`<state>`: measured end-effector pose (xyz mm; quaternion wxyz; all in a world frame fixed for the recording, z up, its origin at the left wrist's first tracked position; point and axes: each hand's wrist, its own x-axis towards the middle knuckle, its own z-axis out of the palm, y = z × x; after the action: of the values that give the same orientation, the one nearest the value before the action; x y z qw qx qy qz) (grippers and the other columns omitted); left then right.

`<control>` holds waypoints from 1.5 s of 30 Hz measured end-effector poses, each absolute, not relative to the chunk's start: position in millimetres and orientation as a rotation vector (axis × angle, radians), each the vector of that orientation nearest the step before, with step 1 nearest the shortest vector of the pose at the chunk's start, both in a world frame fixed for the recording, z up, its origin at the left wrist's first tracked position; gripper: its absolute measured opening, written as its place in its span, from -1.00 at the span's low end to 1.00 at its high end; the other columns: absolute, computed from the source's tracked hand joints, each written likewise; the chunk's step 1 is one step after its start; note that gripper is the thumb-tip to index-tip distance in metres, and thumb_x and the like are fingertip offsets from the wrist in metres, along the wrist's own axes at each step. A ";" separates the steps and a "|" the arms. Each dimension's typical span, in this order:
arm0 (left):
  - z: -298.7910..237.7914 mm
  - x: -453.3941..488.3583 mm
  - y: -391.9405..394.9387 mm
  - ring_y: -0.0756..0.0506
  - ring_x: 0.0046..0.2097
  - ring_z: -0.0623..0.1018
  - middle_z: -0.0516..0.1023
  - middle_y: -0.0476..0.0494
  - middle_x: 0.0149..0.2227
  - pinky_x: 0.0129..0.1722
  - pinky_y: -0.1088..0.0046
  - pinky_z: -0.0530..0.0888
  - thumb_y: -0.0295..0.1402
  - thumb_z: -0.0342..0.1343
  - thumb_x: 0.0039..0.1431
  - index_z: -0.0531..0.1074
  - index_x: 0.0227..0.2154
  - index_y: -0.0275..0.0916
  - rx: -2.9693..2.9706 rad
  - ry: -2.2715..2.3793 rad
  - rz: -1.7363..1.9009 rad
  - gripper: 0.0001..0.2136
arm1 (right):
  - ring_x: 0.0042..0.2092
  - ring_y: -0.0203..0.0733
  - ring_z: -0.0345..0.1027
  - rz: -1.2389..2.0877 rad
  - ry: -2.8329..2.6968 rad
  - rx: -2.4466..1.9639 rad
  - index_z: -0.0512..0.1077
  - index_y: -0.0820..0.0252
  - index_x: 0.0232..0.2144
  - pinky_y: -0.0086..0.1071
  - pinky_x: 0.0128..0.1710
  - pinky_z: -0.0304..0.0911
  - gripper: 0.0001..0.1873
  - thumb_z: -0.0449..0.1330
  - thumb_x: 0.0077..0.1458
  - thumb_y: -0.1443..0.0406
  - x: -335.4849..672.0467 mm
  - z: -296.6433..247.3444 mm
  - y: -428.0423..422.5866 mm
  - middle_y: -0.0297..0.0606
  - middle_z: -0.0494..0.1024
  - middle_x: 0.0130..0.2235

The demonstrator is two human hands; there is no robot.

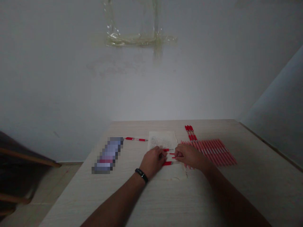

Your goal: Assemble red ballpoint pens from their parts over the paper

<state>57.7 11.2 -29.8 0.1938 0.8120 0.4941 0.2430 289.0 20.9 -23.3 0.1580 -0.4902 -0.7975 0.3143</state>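
My left hand [153, 161] rests on a sheet of scribbled paper [163, 140] with its fingers curled round the end of a red pen part [167, 149]. My right hand [189, 156] sits just to the right, fingers pinched on a small red piece [172, 154]. Between the two hands, on the paper, lies another red pen piece [168, 163]. A black band [141, 175] circles my left wrist.
A row of several red pens [213, 151] lies to the right of my right hand, with three more [190, 132] laid across its far end. A single red pen [136, 139] and a blurred-out box [108, 155] lie to the left on the pale wooden table [165, 201].
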 end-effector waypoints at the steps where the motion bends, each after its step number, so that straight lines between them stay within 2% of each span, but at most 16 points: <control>1: -30.5 57.6 11.3 -0.10 -0.30 0.48 0.52 -0.11 -0.29 -0.29 0.40 0.35 -0.38 0.19 0.13 0.52 -0.36 -0.18 2.276 1.386 0.686 -0.96 | -0.67 -0.40 0.23 0.898 -2.276 -1.400 0.44 0.18 -0.39 -0.50 -0.67 0.04 -0.93 0.21 0.12 0.31 289.1 -22.9 20.5 -0.36 0.46 -0.50; 6: -31.0 58.4 10.6 -0.11 -0.26 0.49 0.53 -0.12 -0.26 -0.28 0.41 0.34 -0.39 0.18 0.14 0.53 -0.33 -0.18 2.251 1.369 0.720 -0.94 | -0.70 -0.41 0.21 0.911 -2.267 -1.405 0.43 0.19 -0.39 -0.52 -0.71 0.00 -0.86 0.18 0.17 0.25 287.1 -17.7 18.0 -0.37 0.44 -0.51; 8: -28.8 58.1 10.6 -0.10 -0.28 0.48 0.53 -0.12 -0.28 -0.30 0.41 0.33 -0.39 0.17 0.14 0.53 -0.33 -0.18 2.233 1.362 0.737 -0.93 | -0.68 -0.40 0.22 0.886 -2.262 -1.408 0.44 0.18 -0.39 -0.49 -0.66 0.06 -0.83 0.14 0.20 0.24 287.5 -14.8 19.2 -0.35 0.45 -0.51; 11: -24.1 52.5 14.1 -0.08 -0.33 0.47 0.53 -0.11 -0.34 -0.34 0.42 0.31 -0.35 0.14 0.18 0.54 -0.35 -0.19 2.197 1.370 0.761 -0.91 | -0.45 -0.28 0.37 0.657 -2.260 -1.357 0.45 0.18 -0.40 -0.40 -0.43 0.21 -0.87 0.18 0.17 0.26 293.5 -10.7 25.8 -0.28 0.51 -0.39; 13: -21.2 43.4 19.6 -0.08 -0.36 0.46 0.53 -0.11 -0.37 -0.36 0.43 0.31 -0.32 0.11 0.20 0.53 -0.35 -0.20 2.151 1.399 0.811 -0.87 | -0.33 -0.21 0.39 0.517 -2.209 -1.351 0.45 0.18 -0.42 -0.37 -0.32 0.21 -0.87 0.19 0.15 0.27 301.8 -8.8 32.3 -0.26 0.50 -0.36; 21: -11.4 1.7 43.3 -0.08 -0.38 0.46 0.51 -0.08 -0.45 -0.37 0.44 0.31 -0.20 0.06 0.20 0.44 -0.46 -0.25 2.027 1.601 1.064 -0.76 | -0.50 -0.29 0.19 0.265 -2.060 -1.516 0.30 0.16 -0.54 -0.41 -0.45 0.00 -0.75 0.14 0.14 0.21 338.7 -9.8 49.4 -0.39 0.35 -0.56; 29: -9.1 5.6 38.8 -0.05 -0.49 0.47 0.45 0.00 -0.60 -0.42 0.45 0.29 -0.10 -0.03 0.28 0.38 -0.52 -0.23 1.943 1.539 1.040 -0.64 | -0.55 -0.31 0.10 0.220 -1.985 -1.521 0.14 0.15 -0.65 -0.39 -0.47 -0.09 -0.57 0.06 0.21 0.14 339.3 -9.5 50.1 -0.41 0.21 -0.63; 37: -9.2 8.8 37.5 -0.07 -0.44 0.51 0.53 -0.04 -0.54 -0.39 0.44 0.32 -0.15 -0.02 0.29 0.45 -0.48 -0.24 1.961 1.553 1.008 -0.67 | -0.55 -0.30 0.11 0.190 -1.926 -1.511 0.17 0.15 -0.65 -0.39 -0.47 -0.09 -0.52 0.00 0.26 0.09 341.2 -12.9 53.0 -0.39 0.23 -0.64; 45: -18.2 11.0 37.9 -0.04 -0.42 0.47 0.54 -0.03 -0.44 -0.39 0.46 0.31 -0.30 0.05 0.21 0.50 -0.36 -0.25 2.061 1.479 0.993 -0.83 | -0.52 -0.27 0.18 0.233 -1.955 -1.542 0.20 0.14 -0.60 -0.40 -0.46 -0.05 -0.61 0.03 0.24 0.13 340.3 -14.6 52.0 -0.38 0.30 -0.60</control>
<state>11.0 37.9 -18.2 0.2070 0.7401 0.5312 0.3567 340.3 52.0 -14.6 0.3148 -0.5852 -0.7420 0.0885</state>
